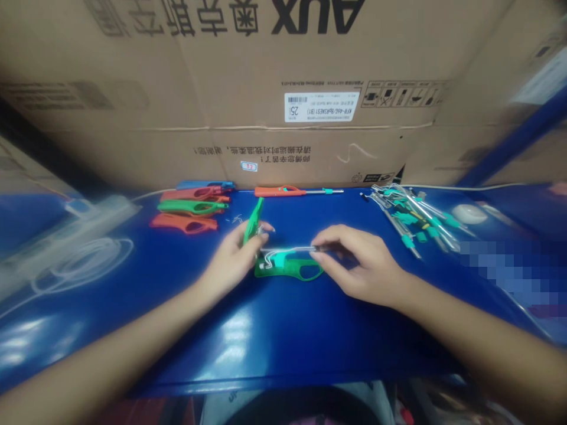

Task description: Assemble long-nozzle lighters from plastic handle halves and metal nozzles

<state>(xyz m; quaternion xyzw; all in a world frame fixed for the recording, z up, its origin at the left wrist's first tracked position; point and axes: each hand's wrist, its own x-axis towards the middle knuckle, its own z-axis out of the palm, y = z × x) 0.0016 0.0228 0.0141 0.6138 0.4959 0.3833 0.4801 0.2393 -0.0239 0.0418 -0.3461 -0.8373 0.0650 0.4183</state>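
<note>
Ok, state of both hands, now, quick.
Left hand: closed, holding a green shell up on end.
Right hand: closed, pinching a metal rod at one end between thumb and fingers.

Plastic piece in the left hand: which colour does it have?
The plastic piece is green, seen in the head view.

Bare upper limbs of the person, as I see them from here. Left hand (234, 255) and right hand (365, 262): ungloved, with slim, tapering fingers; nails too small to make out clearly. Left forearm (133, 339) and right forearm (473, 330): uncovered along their visible length, smooth in outline, narrowest at the wrists.
</note>
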